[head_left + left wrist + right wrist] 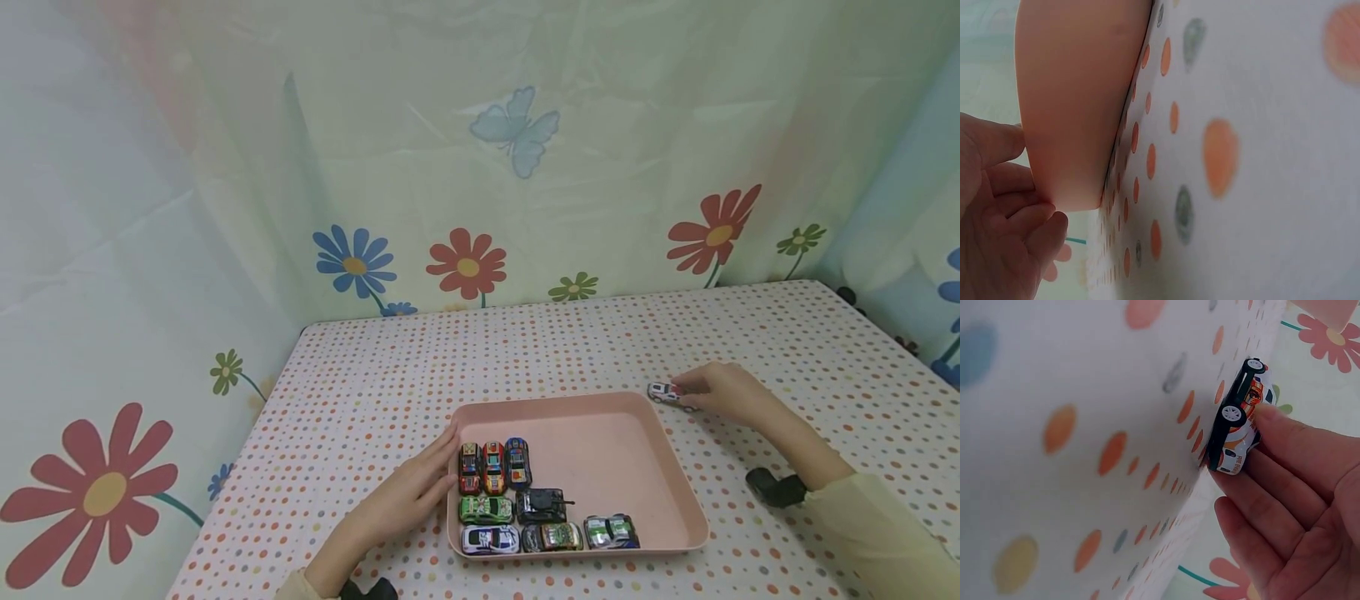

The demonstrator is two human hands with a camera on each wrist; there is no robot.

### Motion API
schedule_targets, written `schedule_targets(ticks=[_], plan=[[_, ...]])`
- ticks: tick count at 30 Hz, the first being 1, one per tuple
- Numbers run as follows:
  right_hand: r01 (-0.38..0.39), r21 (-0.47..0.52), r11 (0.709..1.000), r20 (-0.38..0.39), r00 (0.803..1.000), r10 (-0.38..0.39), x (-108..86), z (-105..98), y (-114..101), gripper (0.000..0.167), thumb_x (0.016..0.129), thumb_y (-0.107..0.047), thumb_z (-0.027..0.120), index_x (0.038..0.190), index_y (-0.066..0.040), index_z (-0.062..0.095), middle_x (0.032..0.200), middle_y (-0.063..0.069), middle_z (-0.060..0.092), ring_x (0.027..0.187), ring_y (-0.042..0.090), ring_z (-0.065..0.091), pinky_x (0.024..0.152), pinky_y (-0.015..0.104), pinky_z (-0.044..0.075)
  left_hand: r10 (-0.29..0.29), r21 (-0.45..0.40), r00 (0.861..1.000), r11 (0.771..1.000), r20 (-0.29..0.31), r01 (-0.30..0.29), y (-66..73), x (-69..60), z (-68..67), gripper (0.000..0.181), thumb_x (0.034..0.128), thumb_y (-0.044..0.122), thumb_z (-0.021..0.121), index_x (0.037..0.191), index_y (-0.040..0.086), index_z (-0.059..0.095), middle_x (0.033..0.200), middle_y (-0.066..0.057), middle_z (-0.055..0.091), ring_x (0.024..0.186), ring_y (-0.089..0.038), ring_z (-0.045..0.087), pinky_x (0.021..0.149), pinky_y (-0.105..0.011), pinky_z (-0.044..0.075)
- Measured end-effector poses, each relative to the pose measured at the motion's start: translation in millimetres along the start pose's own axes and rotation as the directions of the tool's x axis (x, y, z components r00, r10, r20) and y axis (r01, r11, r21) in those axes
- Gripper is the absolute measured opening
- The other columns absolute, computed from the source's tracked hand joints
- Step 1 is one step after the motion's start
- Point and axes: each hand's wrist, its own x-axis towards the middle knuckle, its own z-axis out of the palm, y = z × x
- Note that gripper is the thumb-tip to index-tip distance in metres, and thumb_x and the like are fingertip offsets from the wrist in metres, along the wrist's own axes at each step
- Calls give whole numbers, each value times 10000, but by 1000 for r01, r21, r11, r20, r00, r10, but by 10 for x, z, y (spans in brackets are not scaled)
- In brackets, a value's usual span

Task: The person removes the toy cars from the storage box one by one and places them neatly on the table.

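Note:
On the dotted tabletop stands a pink tray [592, 454]. My left hand [412, 483] holds the tray's left rim, its thumb over the edge and some fingers against the outer wall [1079, 125]. Beyond the tray's far right corner, my right hand [731, 396] pinches a small white toy car [663, 392] between thumb and fingers. Orange-red graphics and white wheels show on that toy car [1244, 419], which is at the table surface. Inside the tray, several toy cars, among them a green one [486, 509] and a blue one [517, 463], sit to the left and along the near side, around a black toy tank [542, 505].
A white tablecloth with coloured dots [390, 367] covers the table. Behind it hangs a pale curtain [600, 183] printed with flowers and a butterfly. Small dark objects [847, 296] show beyond the table's right edge.

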Motion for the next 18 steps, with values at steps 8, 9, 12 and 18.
schedule_targets(ticks=[8,9,12,18], plan=[[-4,-9,1000,-57,998,3,-123,-131,-159,434,855,-151,677,1174,123,573,1121,318,574,1056,493,511,827,605,437,-3,-10,1000,1000,0,3,-4,6,1,546,984,149,474,1459,2,249,1533,-83,96,1370,-213,166,1087,-387,180],[5,-8,1000,-72,997,-6,-142,-162,-197,447,855,-158,677,1186,121,566,1137,321,565,1068,498,500,834,613,430,-3,-10,1000,1000,0,3,-5,6,2,546,984,150,475,1458,1,250,1533,-84,98,1370,-215,167,1087,-388,181],[32,22,999,-109,994,-29,-203,-258,-334,469,853,-155,685,1219,107,553,1180,319,541,1105,504,471,854,627,409,-5,-12,1000,1000,0,5,-9,4,3,547,985,157,474,1458,1,250,1532,-89,100,1371,-223,168,1088,-397,180],[117,31,993,-149,983,-111,-338,-385,-621,486,833,-153,714,1248,50,565,1189,285,557,1096,476,502,846,603,433,6,-10,1000,1000,-3,-6,-19,2,8,549,987,162,472,1459,-3,246,1532,-91,96,1372,-252,170,1087,-415,181]])
